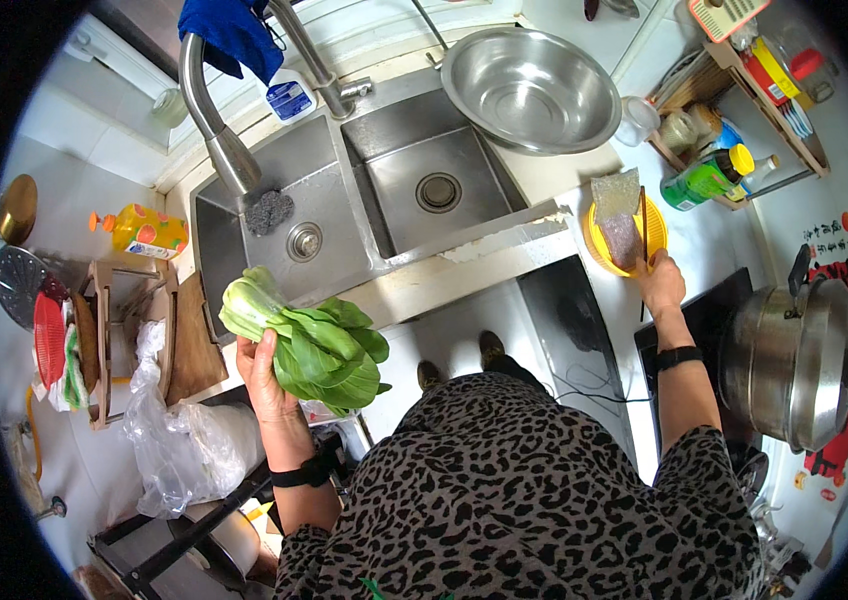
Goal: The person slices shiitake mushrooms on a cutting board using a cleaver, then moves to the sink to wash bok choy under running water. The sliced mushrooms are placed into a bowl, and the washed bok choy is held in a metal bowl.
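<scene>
A bunch of green bok choy (326,345) is held in my left hand (265,367), by its pale stem end. It hangs over the front edge of the double steel sink (375,259), leaves pointing right. On the counter to the right, my right hand (660,281) has its fingers curled at the near rim of a round yellow plastic basket (595,244). A translucent mesh-like piece (615,196) lies across that basket. A thin dark stick (643,217) runs over it and passes by my fingers; whether they also hold it is unclear.
A steel faucet (233,161) reaches over the left basin, where a wire scourer (270,212) lies. Behind the right basin rests a large steel bowl (533,90). A steel pot (791,364) stands on the right-hand stove. An orange bottle (146,231) stands left of the sink.
</scene>
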Tool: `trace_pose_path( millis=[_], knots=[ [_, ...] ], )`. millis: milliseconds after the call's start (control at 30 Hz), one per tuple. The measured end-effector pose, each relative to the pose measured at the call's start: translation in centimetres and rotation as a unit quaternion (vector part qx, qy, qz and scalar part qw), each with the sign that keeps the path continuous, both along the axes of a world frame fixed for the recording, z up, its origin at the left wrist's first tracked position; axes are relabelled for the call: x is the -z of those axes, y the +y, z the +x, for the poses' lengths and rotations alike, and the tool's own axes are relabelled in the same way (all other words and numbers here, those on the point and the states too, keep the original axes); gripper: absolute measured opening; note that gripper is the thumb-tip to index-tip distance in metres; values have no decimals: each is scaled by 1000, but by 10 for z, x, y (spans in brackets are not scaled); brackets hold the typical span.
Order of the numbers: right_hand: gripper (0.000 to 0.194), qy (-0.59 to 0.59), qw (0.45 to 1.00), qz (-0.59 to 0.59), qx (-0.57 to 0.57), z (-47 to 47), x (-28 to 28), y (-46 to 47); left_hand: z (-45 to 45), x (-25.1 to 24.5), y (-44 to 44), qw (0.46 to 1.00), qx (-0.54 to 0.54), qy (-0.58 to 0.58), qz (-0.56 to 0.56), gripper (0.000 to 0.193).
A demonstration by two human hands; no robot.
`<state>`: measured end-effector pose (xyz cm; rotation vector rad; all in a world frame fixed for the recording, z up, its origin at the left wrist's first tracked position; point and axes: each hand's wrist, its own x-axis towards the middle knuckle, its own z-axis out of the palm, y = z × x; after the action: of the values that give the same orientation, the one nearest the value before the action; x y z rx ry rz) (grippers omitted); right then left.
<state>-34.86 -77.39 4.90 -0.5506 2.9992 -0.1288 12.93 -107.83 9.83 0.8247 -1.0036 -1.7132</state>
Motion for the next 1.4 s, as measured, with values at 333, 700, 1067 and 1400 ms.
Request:
trace_pose_path(
  millis=[333,700,1067,1400],
  knots=[
    [70,-303,881,-363,22,-22,-49,-88,15,-17,26,995,-95,-19,-14,54],
    [12,-518,583,-590,207,-72,20,-233,85,-24,99,964,-260,-54,6,59],
    [17,-518,670,-524,94,100,-7,-166,96,-32,82,971,-233,-49,5,54],
    [37,-610,646,-458,45,170,31,-186,75,-53,65,988,-67,141,13,53]
  ],
)
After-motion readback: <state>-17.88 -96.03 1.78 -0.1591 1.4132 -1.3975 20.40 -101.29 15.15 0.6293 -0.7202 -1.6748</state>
